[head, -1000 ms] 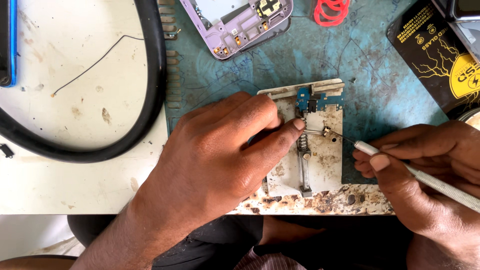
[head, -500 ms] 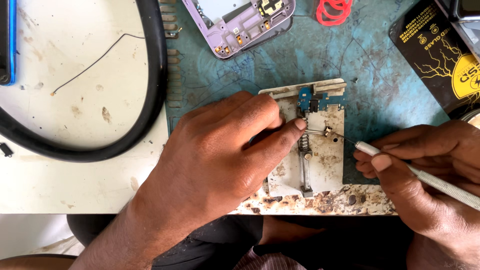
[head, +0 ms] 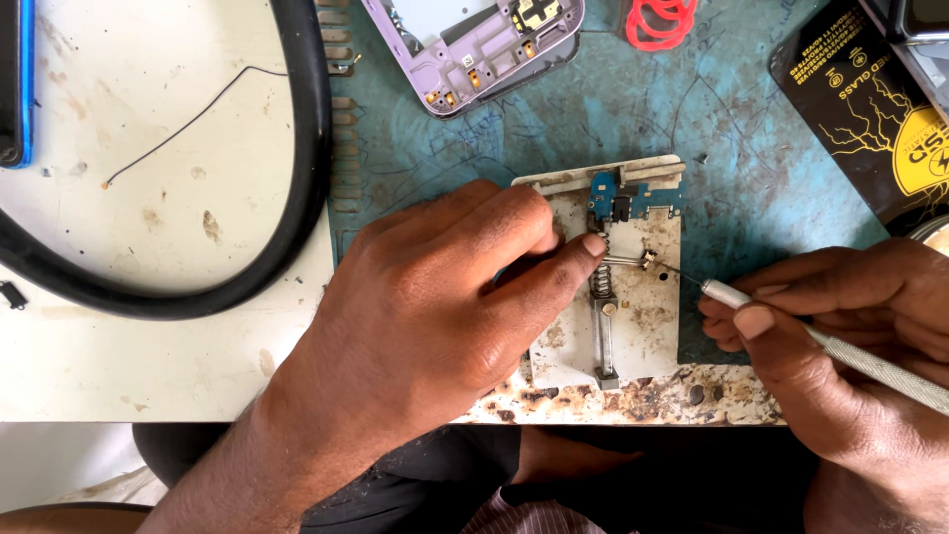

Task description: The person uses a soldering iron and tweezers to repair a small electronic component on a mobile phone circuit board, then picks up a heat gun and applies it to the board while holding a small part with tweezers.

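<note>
The left hand (head: 435, 316) lay over a white metal holding plate (head: 647, 326) at the front edge of the teal work mat (head: 593, 119), its fingers curled and closed on tweezers (head: 623, 260) whose tips pinched a tiny brass-coloured part (head: 648, 260). Just above it, a small blue circuit board (head: 638, 196) sat clamped at the top of the plate. The right hand (head: 840, 336) was shut in a pen grip around a slim metal soldering tool (head: 850, 356), with the fine tip resting beside the brass part.

The part looked feather-light and rigid — easily flicked away or crushed, so best held by its edges with the tweezers only. The blue board seemed thin, stiff and fragile — safest gripped by its bare rim, away from the components. A lilac phone frame (head: 474, 40) lay well apart at the top.
</note>
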